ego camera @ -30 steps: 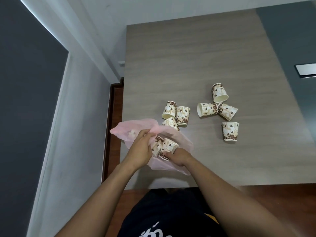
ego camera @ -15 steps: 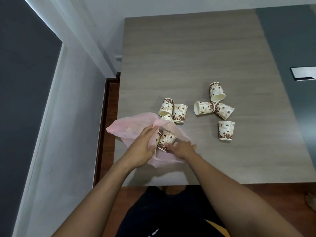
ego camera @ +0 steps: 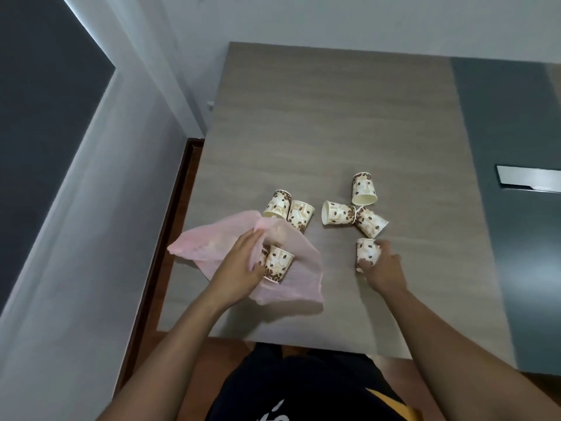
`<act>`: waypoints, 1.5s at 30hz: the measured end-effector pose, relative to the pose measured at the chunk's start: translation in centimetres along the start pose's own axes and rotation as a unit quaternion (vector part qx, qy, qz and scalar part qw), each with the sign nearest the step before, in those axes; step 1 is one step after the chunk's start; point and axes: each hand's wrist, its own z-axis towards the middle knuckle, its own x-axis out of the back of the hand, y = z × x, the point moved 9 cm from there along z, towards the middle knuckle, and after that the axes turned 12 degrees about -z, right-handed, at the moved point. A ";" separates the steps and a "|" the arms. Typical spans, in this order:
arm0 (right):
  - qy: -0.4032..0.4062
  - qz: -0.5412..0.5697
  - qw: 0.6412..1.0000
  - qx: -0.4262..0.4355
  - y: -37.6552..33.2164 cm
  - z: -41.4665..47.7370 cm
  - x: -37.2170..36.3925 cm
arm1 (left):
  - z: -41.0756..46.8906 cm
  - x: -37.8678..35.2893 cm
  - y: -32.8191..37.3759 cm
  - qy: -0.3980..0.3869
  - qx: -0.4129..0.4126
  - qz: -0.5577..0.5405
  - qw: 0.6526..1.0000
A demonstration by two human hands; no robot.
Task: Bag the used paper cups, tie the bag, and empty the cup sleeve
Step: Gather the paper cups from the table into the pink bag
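A thin pink plastic bag [ego camera: 209, 247] lies at the table's near left edge. My left hand [ego camera: 239, 265] pinches its mouth apart. A coffee-bean paper cup [ego camera: 277, 264] sits in the bag's opening, with another partly hidden beside it. My right hand [ego camera: 384, 267] closes around an upside-down cup [ego camera: 365, 253] to the right. Two cups [ego camera: 288, 211] lie just beyond the bag. Three more cups [ego camera: 353, 208] lie tipped in a cluster further right.
The wooden table [ego camera: 334, 117] has a dark grey strip [ego camera: 504, 147] on its right with a silvery plate [ego camera: 528, 177]. A white wall stands close on the left. My dark clothing fills the bottom.
My right hand left the bag and moved right onto the upside-down cup. My left hand stays on the bag's mouth. The view shifted slightly.
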 end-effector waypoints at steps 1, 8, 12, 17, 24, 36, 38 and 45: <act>0.000 0.000 1.000 0.016 0.0 0.2 0.1 | -0.2 -0.2 0.0 0.008 0.003 -0.006 1.000; -0.049 -0.014 0.999 0.009 0.1 2.6 0.4 | -1.4 -1.3 -0.5 0.076 0.023 -0.020 0.997; -0.122 -0.079 0.988 0.049 -1.0 1.8 1.5 | -1.9 -2.2 -0.3 0.093 0.021 -0.009 0.995; -0.287 -0.030 0.936 0.203 -7.5 -2.6 0.3 | -2.2 -3.1 0.1 0.088 0.020 -0.006 0.996; -0.282 -0.029 0.868 0.408 -17.8 -11.1 -5.2 | -2.6 -4.0 1.0 0.109 0.019 -0.054 0.992; -0.058 -0.301 0.800 0.517 -18.9 -12.2 -12.2 | -4.3 -4.3 -0.9 0.118 0.049 -0.077 0.989; -0.055 -0.292 0.807 0.510 -18.1 -11.4 -11.8 | -4.3 -4.4 -1.1 0.118 0.057 -0.076 0.988; 0.050 -0.038 0.873 0.483 -16.8 -5.6 -0.1 | -3.4 -4.5 -0.4 0.141 0.051 -0.062 0.987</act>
